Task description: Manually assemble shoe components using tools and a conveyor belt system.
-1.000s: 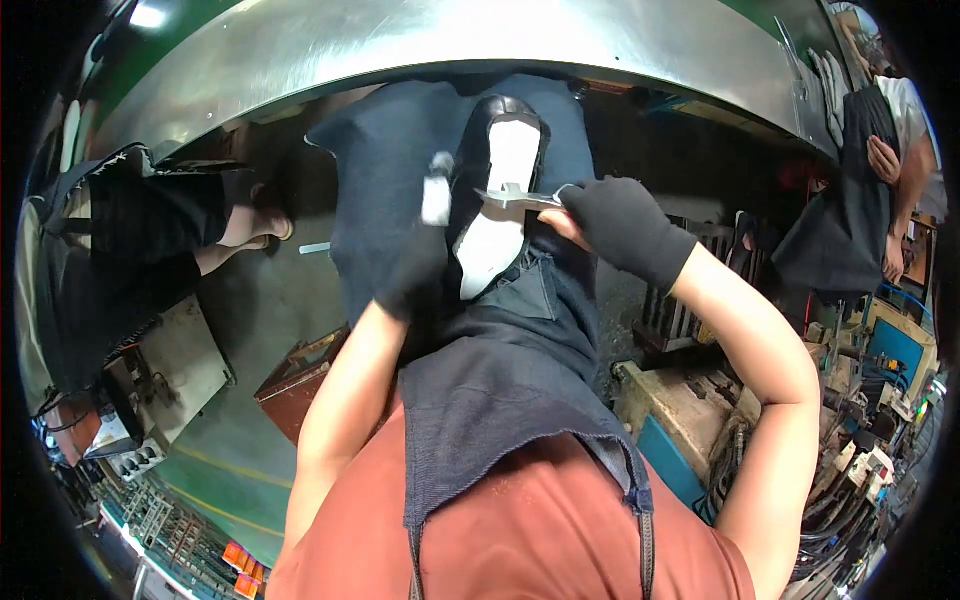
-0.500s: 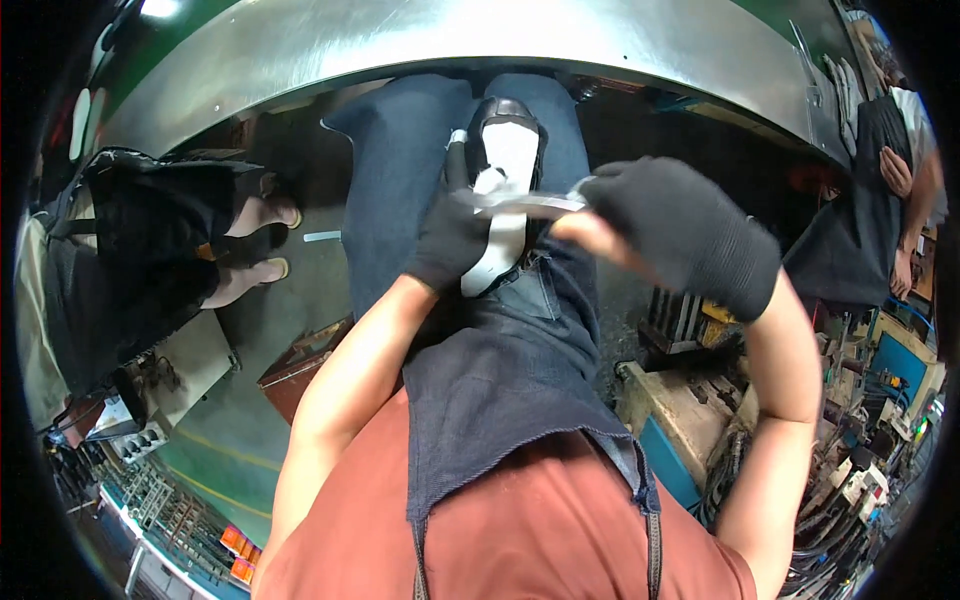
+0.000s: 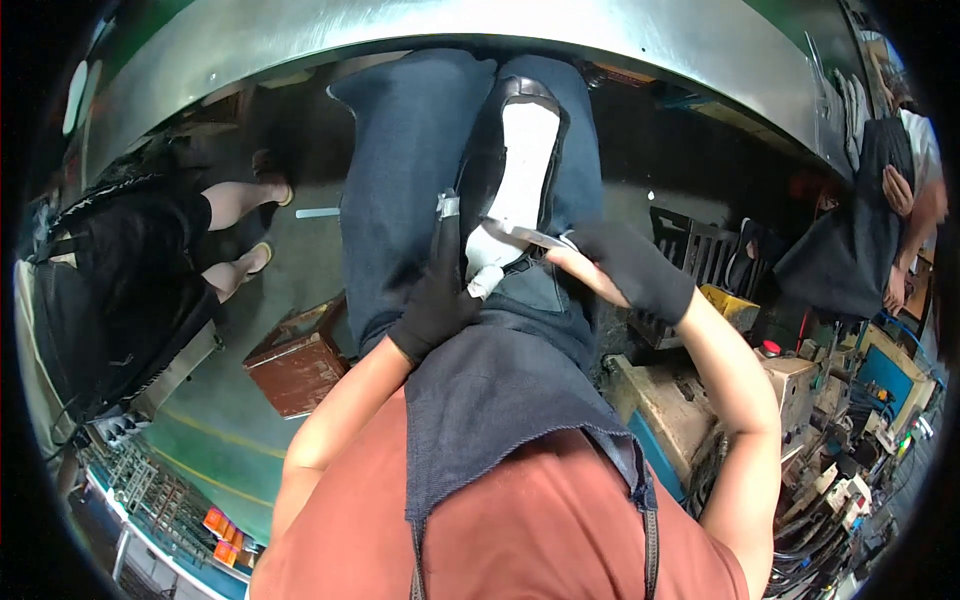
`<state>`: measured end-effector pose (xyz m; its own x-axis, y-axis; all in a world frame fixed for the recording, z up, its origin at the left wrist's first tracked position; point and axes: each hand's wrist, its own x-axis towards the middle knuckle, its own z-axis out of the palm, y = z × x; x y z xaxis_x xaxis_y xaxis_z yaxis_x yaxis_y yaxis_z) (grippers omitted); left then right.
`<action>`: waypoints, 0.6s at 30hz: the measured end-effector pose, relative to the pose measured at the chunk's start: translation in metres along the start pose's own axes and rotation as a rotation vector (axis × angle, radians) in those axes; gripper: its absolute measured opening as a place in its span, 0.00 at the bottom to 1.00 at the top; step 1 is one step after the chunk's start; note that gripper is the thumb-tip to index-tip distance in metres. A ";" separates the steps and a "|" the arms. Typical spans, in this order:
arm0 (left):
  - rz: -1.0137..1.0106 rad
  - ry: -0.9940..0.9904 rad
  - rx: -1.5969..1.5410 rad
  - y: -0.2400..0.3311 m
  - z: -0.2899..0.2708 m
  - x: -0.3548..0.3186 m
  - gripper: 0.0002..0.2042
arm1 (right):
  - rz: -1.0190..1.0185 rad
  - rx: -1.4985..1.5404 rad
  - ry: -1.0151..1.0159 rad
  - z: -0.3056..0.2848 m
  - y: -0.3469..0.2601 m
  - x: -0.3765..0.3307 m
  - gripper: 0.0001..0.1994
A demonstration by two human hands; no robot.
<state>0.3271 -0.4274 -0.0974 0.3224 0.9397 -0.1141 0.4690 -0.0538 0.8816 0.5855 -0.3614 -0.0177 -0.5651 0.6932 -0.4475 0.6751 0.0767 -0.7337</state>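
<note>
A black shoe (image 3: pixel 528 165) lies sole up between my thighs, its white underside showing and its toe pointing to the bench. My left hand (image 3: pixel 440 290), in a black glove with white tape on the fingertips, is closed around the heel end. Its index finger runs along the shoe's left side and the thumb is by the heel. In my gloved right hand (image 3: pixel 630 270) is a flat metal tool (image 3: pixel 537 237), its tip at the white underside near the heel. The tool's handle is hidden in the fingers, so its exact kind is unclear.
A shiny metal bench (image 3: pixel 400 25) spans the far side. A brown box (image 3: pixel 297 365) stands on the floor to the left, near a person's legs (image 3: pixel 240 205). On the right are a dark slatted crate (image 3: pixel 690 245), machinery (image 3: pixel 670 410) and another person's hand (image 3: pixel 897 190).
My right hand has moved down and left with the metal tool, which now meets the shoe near the heel. My left hand has shifted toward the heel. More of the white underside shows.
</note>
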 end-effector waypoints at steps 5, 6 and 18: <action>0.052 0.036 -0.043 -0.006 0.006 -0.013 0.46 | 0.130 0.181 0.003 0.006 -0.007 -0.026 0.22; 0.068 0.045 -0.004 -0.007 0.007 -0.012 0.46 | 0.218 0.242 -0.052 0.007 -0.012 -0.024 0.23; -0.434 -0.249 -0.703 -0.027 -0.032 0.012 0.24 | 0.092 -0.338 0.068 0.043 -0.012 -0.012 0.24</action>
<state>0.2920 -0.4044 -0.1078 0.4421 0.7229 -0.5311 0.0014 0.5915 0.8063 0.5634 -0.4016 -0.0254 -0.4694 0.7537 -0.4600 0.8467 0.2364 -0.4766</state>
